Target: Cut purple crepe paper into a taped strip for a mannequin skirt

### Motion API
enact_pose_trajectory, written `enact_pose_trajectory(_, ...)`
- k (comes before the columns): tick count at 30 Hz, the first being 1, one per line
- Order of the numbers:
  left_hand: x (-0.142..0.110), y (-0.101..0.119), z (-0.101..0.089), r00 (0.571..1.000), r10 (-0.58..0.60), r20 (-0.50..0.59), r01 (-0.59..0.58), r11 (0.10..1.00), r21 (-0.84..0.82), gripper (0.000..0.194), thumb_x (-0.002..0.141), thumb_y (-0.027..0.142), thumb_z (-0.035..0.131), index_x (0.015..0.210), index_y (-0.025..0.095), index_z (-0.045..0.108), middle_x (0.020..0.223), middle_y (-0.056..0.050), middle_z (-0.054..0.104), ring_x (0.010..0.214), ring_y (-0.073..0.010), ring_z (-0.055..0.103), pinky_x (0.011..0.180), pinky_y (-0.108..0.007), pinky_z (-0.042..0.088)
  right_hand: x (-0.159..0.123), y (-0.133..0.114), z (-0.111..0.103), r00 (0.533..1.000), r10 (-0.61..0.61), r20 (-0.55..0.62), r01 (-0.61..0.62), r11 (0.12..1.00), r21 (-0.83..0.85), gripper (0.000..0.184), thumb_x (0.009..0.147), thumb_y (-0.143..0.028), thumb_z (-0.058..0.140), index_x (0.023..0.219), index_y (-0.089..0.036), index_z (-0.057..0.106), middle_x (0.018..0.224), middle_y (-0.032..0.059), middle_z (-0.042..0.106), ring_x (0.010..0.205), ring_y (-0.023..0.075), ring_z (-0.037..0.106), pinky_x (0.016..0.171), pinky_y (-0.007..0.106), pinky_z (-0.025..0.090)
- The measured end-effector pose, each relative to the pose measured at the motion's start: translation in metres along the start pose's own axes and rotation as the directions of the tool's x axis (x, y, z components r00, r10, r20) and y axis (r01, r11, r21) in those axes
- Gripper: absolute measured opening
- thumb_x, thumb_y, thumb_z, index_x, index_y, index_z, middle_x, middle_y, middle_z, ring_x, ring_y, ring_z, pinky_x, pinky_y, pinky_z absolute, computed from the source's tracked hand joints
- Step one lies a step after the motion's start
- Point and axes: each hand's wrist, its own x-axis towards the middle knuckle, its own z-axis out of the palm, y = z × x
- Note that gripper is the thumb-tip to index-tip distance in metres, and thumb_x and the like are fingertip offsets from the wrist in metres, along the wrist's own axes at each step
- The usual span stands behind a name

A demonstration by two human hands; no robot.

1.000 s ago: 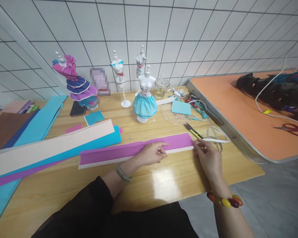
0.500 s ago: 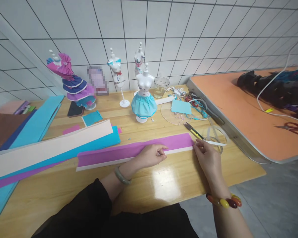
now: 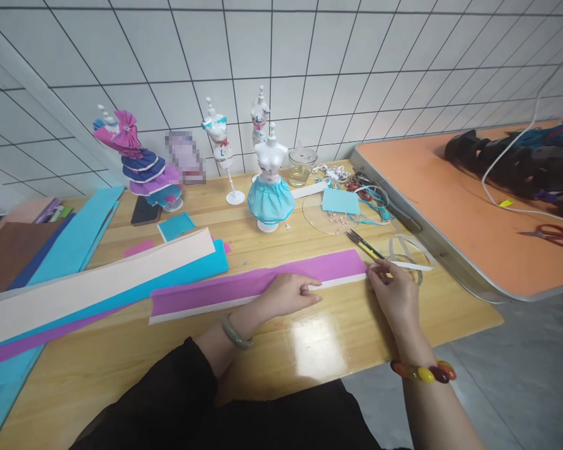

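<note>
A long strip of purple crepe-like paper (image 3: pixel 319 265) lies across the wooden table, with a white band (image 3: pixel 340 280) along its near edge. My left hand (image 3: pixel 291 294) rests on the middle of this strip, fingers loosely stretched and apart, with nothing in them. At the strip's right end, my right hand (image 3: pixel 396 290) pinches a white tape (image 3: pixel 411 266) between thumb and fingers. A loose tape end sticks out to the right past the hand, over a tape roll (image 3: pixel 420 275) partly hidden behind the knuckles. Black-and-yellow snips (image 3: pixel 365 244) lie just beyond.
Small white mannequins stand at the back, one in a turquoise skirt (image 3: pixel 271 201), another in a layered paper dress (image 3: pixel 145 164). Folded paper sheets (image 3: pixel 98 281) cover the left. A glass cup (image 3: pixel 302 167) and a turquoise card (image 3: pixel 340 201) sit behind. Red-handled scissors (image 3: pixel 556 235) lie on the orange table.
The fingers of my left hand have loosened and spread a little on the strip. My right hand keeps its pinch at the strip's end. The view has shifted slightly.
</note>
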Motion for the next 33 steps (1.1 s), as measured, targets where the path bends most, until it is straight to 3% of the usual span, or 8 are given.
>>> enact_pose_trajectory(7,-0.002,0.007,0.007,0.994,0.097,-0.058,-0.083,0.974,0.213,0.035,0.08,0.036,0.054,0.11,0.02,0.064,0.083,-0.003,0.069,0.077,-0.017,0.062,0.074,-0.028,0.045,-0.016,-0.009,-0.014,0.973,0.122,-0.198,-0.092,0.984,0.153,0.043,0.077,-0.044,0.057,0.108,-0.014,0.061,0.091,0.0092,0.066,0.051,0.0129,0.06,0.049,0.028,0.048)
enact_pose_trajectory(10,-0.002,0.006,0.011,0.984,0.151,-0.09,-0.121,0.954,0.276,0.034,0.081,0.034,0.053,0.111,0.021,0.063,0.089,-0.004,0.069,0.084,-0.0184,0.062,0.078,-0.029,0.045,-0.033,-0.018,-0.016,0.963,-0.051,-0.266,0.072,0.995,0.07,0.036,0.082,-0.041,0.053,0.104,-0.014,0.062,0.087,0.0098,0.068,0.06,0.0165,0.063,0.06,0.033,0.053)
enact_pose_trajectory(12,-0.003,0.005,0.013,0.984,0.153,-0.089,-0.119,0.944,0.309,0.034,0.082,0.035,0.053,0.112,0.022,0.062,0.091,-0.004,0.069,0.087,-0.0189,0.062,0.079,-0.03,0.045,-0.046,-0.026,-0.013,0.952,-0.288,-0.107,0.283,0.957,-0.06,0.029,0.084,-0.035,0.051,0.102,-0.016,0.063,0.093,0.011,0.069,0.079,0.021,0.066,0.075,0.038,0.052)
enact_pose_trajectory(14,-0.004,0.006,0.015,0.985,0.154,-0.082,-0.115,0.927,0.357,0.035,0.083,0.035,0.053,0.114,0.023,0.061,0.092,-0.004,0.068,0.088,-0.0193,0.061,0.08,-0.031,0.046,-0.058,-0.035,-0.007,0.864,-0.482,0.142,0.499,0.857,-0.125,0.029,0.087,-0.029,0.047,0.109,-0.017,0.061,0.109,0.0125,0.066,0.102,0.0231,0.061,0.09,0.041,0.047)
enact_pose_trajectory(18,-0.008,0.01,0.018,0.98,0.18,-0.08,-0.112,0.844,0.525,0.037,0.085,0.038,0.049,0.12,0.028,0.055,0.092,-0.005,0.064,0.085,-0.0206,0.061,0.073,-0.031,0.047,-0.068,-0.036,0.005,0.71,-0.575,0.406,0.682,0.706,-0.191,0.036,0.091,-0.023,0.037,0.123,-0.013,0.052,0.128,0.0143,0.055,0.123,0.0233,0.047,0.102,0.045,0.037)
enact_pose_trajectory(25,-0.015,0.02,0.024,0.981,0.185,-0.061,-0.097,0.735,0.671,0.036,0.089,0.043,0.039,0.119,0.025,0.051,0.089,-0.005,0.059,0.076,-0.0198,0.06,0.063,-0.03,0.048,-0.056,-0.006,0.004,0.806,-0.502,0.314,0.591,0.671,-0.447,0.044,0.092,-0.032,0.035,0.122,-0.005,0.052,0.129,0.0221,0.052,0.127,0.0291,0.04,0.101,0.052,0.033)
enact_pose_trajectory(31,-0.017,0.023,0.029,0.98,0.176,-0.096,-0.058,0.71,0.702,0.035,0.089,0.042,0.04,0.117,0.023,0.049,0.089,-0.006,0.058,0.075,-0.0204,0.06,0.063,-0.031,0.048,-0.069,-0.024,0.011,0.696,-0.549,0.464,0.707,0.64,-0.303,0.046,0.092,-0.029,0.032,0.131,-0.009,0.044,0.135,0.0164,0.048,0.13,0.0242,0.037,0.104,0.047,0.033)
enact_pose_trajectory(33,-0.017,0.023,0.03,0.98,0.175,-0.1,-0.055,0.711,0.701,0.036,0.089,0.041,0.042,0.119,0.022,0.048,0.09,-0.007,0.058,0.076,-0.0212,0.06,0.063,-0.032,0.048,-0.068,-0.022,0.011,0.738,-0.514,0.438,0.666,0.661,-0.347,0.047,0.093,-0.03,0.031,0.131,-0.008,0.044,0.134,0.018,0.049,0.129,0.0258,0.038,0.103,0.049,0.033)
